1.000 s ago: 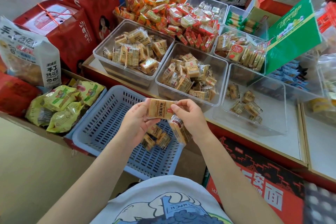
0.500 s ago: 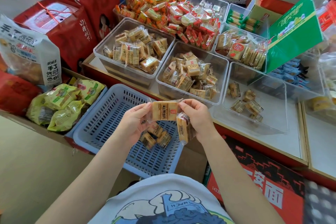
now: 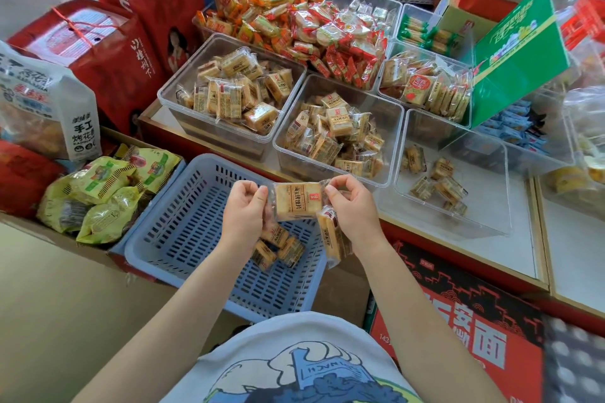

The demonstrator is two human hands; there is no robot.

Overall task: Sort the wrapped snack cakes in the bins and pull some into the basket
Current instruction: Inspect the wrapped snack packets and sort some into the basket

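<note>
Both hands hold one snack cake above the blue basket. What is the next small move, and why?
Probably let the held cake drop into the blue basket. The left hand and right hand pinch its wrapper ends right above the basket, where a few cakes already lie. The right hand also holds a second cake.

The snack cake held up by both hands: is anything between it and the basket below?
Nothing visible. The snack cake hangs over the open blue basket; only a few cakes lie on its floor.

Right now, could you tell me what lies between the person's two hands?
In the head view, one wrapped snack cake spans the gap, pinched at its wrapper ends by the left hand and right hand, above the blue basket.
</note>
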